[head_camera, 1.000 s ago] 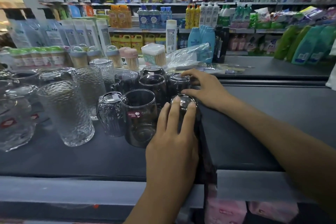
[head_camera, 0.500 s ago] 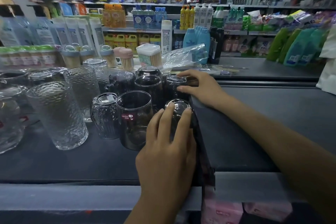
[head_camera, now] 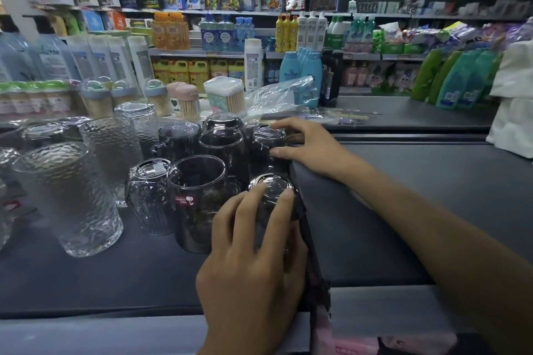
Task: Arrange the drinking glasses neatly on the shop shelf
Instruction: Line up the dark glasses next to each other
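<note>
Glasses [head_camera: 199, 190] crowd the shelf [head_camera: 115, 277]; our left hand [head_camera: 253, 268] curls round the near glass [head_camera: 272, 186], our right hand [head_camera: 314, 144] grips the far glass [head_camera: 266, 138].

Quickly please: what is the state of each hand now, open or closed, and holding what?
Left hand: closed around the near dark glass.
Right hand: closed on the far dark glass.

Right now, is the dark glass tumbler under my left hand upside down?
Inverted: dark glass tumbler shows its base uppermost under left hand.
</note>
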Motion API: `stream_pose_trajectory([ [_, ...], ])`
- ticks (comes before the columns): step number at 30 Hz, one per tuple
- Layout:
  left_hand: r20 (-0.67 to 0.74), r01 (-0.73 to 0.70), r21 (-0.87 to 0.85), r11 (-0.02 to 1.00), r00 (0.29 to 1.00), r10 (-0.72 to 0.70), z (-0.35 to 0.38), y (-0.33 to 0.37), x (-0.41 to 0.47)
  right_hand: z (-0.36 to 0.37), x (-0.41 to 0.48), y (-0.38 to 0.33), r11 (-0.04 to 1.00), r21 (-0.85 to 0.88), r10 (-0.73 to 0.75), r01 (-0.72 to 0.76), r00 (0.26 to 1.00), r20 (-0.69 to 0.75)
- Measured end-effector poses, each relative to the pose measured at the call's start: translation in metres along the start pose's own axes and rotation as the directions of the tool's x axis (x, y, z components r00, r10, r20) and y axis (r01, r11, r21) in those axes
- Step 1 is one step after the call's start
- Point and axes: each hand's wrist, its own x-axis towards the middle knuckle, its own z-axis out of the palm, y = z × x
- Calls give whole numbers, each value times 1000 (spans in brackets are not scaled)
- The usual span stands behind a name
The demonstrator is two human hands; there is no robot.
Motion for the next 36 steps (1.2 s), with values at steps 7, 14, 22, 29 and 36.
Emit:
stream_pose_trajectory([
  [7, 9, 21, -20, 1000, 1000, -21, -1, 1, 0, 4, -4, -6, 999, -33, -6, 4, 998, -55],
  [14, 22, 35, -23, 999, 999, -34, -1, 1, 0, 3, -5, -10, 999, -53, -7, 3, 998, -70],
  [22, 42, 44, -34, 998, 998, -42, -2, 1, 1, 3, -8, -12, 991, -132, -31, 23, 998, -62],
  [29, 46, 48, -27, 999, 998, -47, -3, 2, 0, 1, -10, -17, 993, -118, -9, 0, 997, -82],
  [36, 54, 58, -19, 998, 997, -57, -3, 2, 0, 0, -10, -19, 985, -174, -25, 10, 996, -85],
])
